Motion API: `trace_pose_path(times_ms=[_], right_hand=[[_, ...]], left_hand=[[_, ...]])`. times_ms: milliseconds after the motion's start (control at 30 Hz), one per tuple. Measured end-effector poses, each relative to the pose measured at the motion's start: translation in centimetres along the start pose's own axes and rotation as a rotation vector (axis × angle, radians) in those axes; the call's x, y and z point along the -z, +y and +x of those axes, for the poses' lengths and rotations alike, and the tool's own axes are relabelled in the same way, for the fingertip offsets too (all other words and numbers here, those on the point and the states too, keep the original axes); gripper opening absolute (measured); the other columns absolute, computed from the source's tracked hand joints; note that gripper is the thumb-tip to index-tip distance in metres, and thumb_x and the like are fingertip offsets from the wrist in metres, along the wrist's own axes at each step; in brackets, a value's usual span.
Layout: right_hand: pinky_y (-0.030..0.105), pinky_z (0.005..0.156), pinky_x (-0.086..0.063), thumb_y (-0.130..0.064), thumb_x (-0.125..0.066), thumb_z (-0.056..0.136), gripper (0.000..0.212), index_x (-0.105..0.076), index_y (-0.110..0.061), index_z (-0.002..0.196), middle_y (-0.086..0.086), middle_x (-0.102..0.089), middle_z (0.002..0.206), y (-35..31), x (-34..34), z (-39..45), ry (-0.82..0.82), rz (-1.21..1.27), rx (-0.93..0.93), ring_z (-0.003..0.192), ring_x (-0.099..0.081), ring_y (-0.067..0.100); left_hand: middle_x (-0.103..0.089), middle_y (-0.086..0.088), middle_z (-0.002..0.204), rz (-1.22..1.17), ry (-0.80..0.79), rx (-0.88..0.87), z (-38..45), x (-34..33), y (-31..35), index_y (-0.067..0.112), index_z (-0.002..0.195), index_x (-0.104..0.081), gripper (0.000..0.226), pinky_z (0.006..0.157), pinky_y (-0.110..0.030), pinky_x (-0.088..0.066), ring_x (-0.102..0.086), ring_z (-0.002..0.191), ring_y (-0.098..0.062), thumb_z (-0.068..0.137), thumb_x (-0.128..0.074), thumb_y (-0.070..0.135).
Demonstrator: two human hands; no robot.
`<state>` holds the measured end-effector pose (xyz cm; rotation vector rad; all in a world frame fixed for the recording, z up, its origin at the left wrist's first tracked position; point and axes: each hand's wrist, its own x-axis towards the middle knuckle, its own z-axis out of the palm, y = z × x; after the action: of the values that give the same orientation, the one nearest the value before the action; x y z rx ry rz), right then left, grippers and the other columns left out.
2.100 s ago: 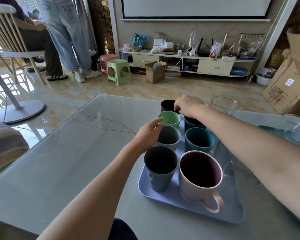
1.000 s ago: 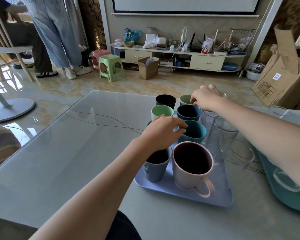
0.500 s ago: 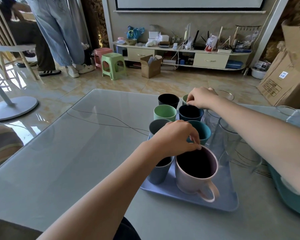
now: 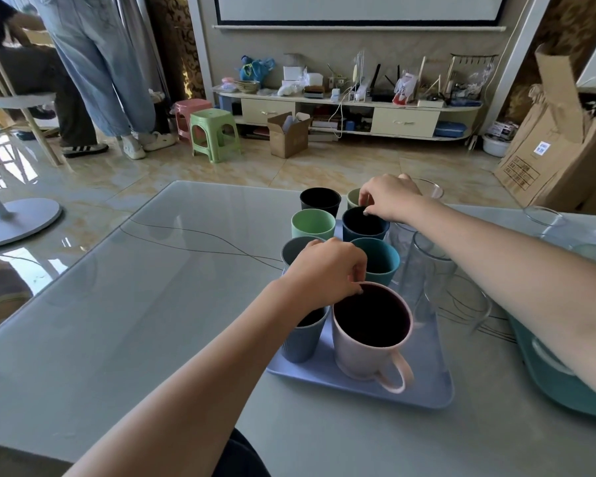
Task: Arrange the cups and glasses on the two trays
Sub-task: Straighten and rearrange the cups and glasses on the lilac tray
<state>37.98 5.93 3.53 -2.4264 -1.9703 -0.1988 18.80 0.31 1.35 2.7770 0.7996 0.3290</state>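
Cups, assorted, on pale blue rectangular plastic tray [image 4: 424, 390]: large pink ceramic handled mug [image 4: 369, 339], likely heavy and breakable, best taken by handle or rim; ribbed matte tumblers, likely light, stiff. Clear tall glasses [image 4: 427, 273] alongside, probably slippery, fragile. Left hand [image 4: 324, 270] pinches mug rim; right hand [image 4: 389, 197] fingers closed on navy tumbler [image 4: 363, 225] rim.

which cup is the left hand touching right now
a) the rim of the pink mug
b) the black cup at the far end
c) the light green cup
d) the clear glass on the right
a: the left hand has its fingertips curled over the far rim of the pink mug at the near end of the lavender tray, while the right hand is at the dark blue cup further back.
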Motion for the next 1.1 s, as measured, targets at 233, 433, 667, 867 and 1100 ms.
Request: trace_pose_path(times_ms=[233, 433, 667, 867, 1100], right_hand=[[0.037, 0.094, -0.033, -0.023, -0.067, 0.084, 0.011, -0.064, -0.022, 0.094, 0.002, -0.065, 0.095, -0.5, 0.6, -1.0, 0.093, 0.066, 0.115, 0.098, -0.058, 0.026], [0.035, 0.092, -0.038, -0.017, -0.066, 0.085, 0.014, -0.069, -0.02, 0.098, 0.003, -0.067, 0.103, 0.7, 0.8, -1.7, 0.009, 0.056, 0.077, 0.103, -0.057, 0.025], [0.034, 0.09, -0.041, -0.018, -0.065, 0.086, 0.012, -0.073, -0.02, 0.095, 0.004, -0.07, 0.101, 0.6, 0.4, -1.7, -0.002, 0.076, 0.08, 0.098, -0.06, 0.025], [0.03, 0.083, -0.043, -0.024, -0.069, 0.083, 0.009, -0.075, -0.025, 0.09, -0.005, -0.071, 0.093, 0.5, 1.0, -1.9, -0.11, 0.113, 0.126, 0.085, -0.058, 0.013], [0.033, 0.081, -0.051, -0.028, -0.065, 0.087, 0.018, -0.075, -0.015, 0.095, 0.004, -0.073, 0.095, -0.3, 0.8, -2.9, -0.232, 0.25, 0.156, 0.089, -0.064, 0.02]], left_hand=[[-0.065, -0.004, 0.088, -0.204, 0.096, 0.043, 0.3, 0.1, -1.2, 0.009, 0.095, -0.069, 0.014, 0.073, -0.033, -0.049, -0.06, 0.081, -0.023, 0.087, -0.059, 0.015], [-0.061, -0.002, 0.121, -0.075, 0.047, 0.019, 1.1, -0.5, -1.7, 0.018, 0.116, -0.065, 0.031, 0.098, -0.038, -0.039, -0.046, 0.116, -0.021, 0.086, -0.062, 0.012], [-0.068, 0.0, 0.109, -0.017, 0.025, 0.017, 1.3, -0.6, -1.7, 0.02, 0.105, -0.071, 0.02, 0.096, -0.039, -0.039, -0.045, 0.112, -0.019, 0.087, -0.063, 0.019], [-0.068, 0.002, 0.105, -0.014, 0.043, -0.004, 1.0, -0.4, -1.7, 0.023, 0.104, -0.072, 0.02, 0.09, -0.036, -0.042, -0.045, 0.106, -0.017, 0.086, -0.064, 0.022], [-0.068, 0.005, 0.107, -0.009, 0.051, -0.012, 0.8, -0.4, -1.6, 0.026, 0.105, -0.072, 0.02, 0.088, -0.033, -0.037, -0.045, 0.105, -0.017, 0.087, -0.063, 0.026]])
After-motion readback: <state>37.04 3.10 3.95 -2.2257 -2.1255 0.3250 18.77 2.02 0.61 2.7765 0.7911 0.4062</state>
